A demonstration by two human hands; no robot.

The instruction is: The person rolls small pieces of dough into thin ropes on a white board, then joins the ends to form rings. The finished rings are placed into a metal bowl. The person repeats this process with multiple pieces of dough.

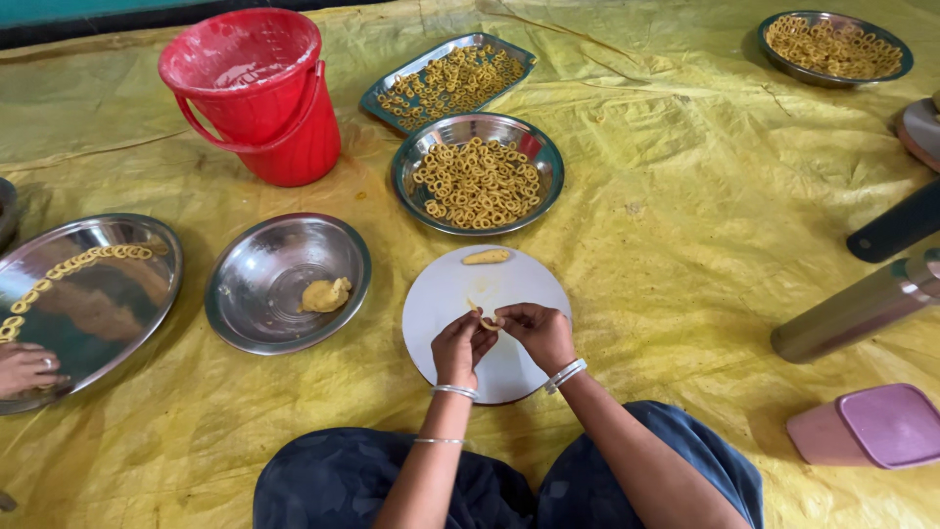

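Observation:
My left hand [456, 348] and my right hand [539, 333] meet over a round white board [441, 294] and pinch a thin strip of yellow dough [485, 318] between their fingertips. A short roll of dough [487, 257] lies at the board's far edge. A steel bowl [264, 257] to the left holds a lump of dough [325, 294]. Beyond the board a steel plate [539, 147] is heaped with small dough rings [477, 182].
A red bucket [259, 93] stands at the back left. A rectangular tray [387, 93] and a far-right plate [774, 54] also carry rings. Another person's hand [24, 367] rests on a large steel plate [108, 304] at left. A steel flask [862, 309] and pink box [867, 426] lie at right.

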